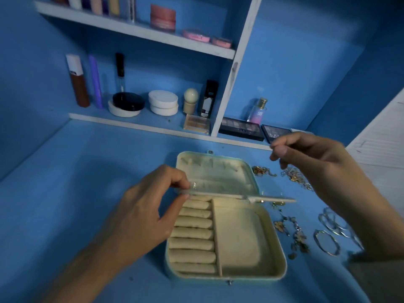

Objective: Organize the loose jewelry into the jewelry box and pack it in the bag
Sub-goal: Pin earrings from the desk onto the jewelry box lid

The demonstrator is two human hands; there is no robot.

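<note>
A cream jewelry box [282, 254] lies open on the blue desk, its lid [218, 171] flat behind it. Ring rolls [192, 235] fill its left half and a bare compartment [238, 237] the right. My left hand [142, 219] pinches the left end of the thin inner flap [218, 194], held edge-on across the hinge. My right hand [310, 158] hovers above the loose jewelry with curled fingers and thumb tip against fingertip; nothing shows between them. Gold chains [262, 171], flower earrings [293, 232] and silver bangles [328, 241] lie right of the box. No bag is in view.
White shelves [140, 125] behind the desk carry cosmetics: compacts [162, 102], bottles, a perfume [259, 111] and eyeshadow palettes [240, 127]. A pale surface [380, 136] sits at the far right.
</note>
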